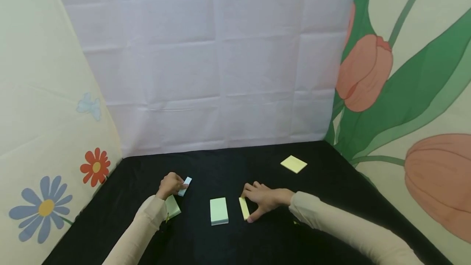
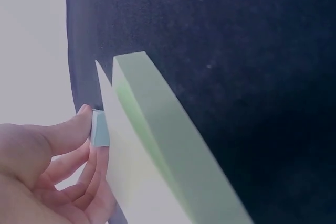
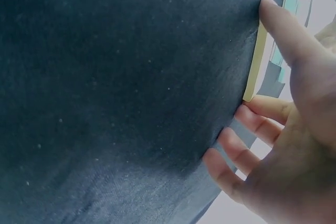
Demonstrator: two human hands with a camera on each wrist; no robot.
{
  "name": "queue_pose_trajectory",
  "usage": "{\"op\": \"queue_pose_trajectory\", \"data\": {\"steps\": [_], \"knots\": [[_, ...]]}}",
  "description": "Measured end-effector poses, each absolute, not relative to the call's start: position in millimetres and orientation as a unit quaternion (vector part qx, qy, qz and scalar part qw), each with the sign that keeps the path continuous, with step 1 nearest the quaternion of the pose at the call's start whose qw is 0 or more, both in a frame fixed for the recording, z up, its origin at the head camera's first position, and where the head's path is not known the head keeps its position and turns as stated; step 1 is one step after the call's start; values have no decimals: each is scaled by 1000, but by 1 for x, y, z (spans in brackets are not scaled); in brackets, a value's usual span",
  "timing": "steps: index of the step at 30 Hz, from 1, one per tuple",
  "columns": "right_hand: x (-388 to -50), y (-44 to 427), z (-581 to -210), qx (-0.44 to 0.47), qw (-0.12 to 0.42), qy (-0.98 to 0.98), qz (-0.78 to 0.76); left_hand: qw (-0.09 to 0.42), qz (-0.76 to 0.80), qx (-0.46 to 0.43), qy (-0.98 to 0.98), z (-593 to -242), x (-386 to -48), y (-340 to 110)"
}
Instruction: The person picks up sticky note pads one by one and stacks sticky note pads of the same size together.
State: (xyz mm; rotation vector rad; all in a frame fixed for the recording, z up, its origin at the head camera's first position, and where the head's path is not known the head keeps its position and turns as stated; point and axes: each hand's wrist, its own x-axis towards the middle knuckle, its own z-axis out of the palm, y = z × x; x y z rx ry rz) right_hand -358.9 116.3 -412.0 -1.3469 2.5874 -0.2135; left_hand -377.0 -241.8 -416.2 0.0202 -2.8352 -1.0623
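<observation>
My left hand [image 1: 171,185] pinches a narrow light-blue sticky note pad [image 1: 185,186] between thumb and fingers at the left of the black table. In the left wrist view only a short end of the blue pad [image 2: 100,128] shows past the thumb. A thick pale-green sticky note pad [image 1: 172,206] lies beside the left wrist; its top sheet [image 2: 126,150] stands lifted from the stack. Farther right, my right hand [image 1: 263,198] holds a narrow yellow sticky note pad [image 1: 244,208] by its two ends, thumb at one and index finger at the other [image 3: 255,66].
Between the hands lies another pale-green pad [image 1: 218,211]. A square yellow pad [image 1: 293,164] sits at the back right of the black-covered table [image 1: 228,171]. White cloth [image 1: 220,60] hangs behind, and printed floral cloths stand at both sides.
</observation>
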Motion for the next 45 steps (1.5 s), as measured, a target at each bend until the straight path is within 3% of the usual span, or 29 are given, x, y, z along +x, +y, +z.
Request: {"op": "queue_pose_trajectory", "data": {"steps": [19, 28, 45], "knots": [[-357, 117, -409, -450, 113, 883, -79, -2, -478, 16, -878, -409, -373, -242], [-361, 119, -412, -455, 119, 878, -95, -6, -472, 22, -881, -404, -372, -239], [-355, 117, -410, -442, 111, 888, -66, -67, -499, -8, -864, -400, -372, -223]]}}
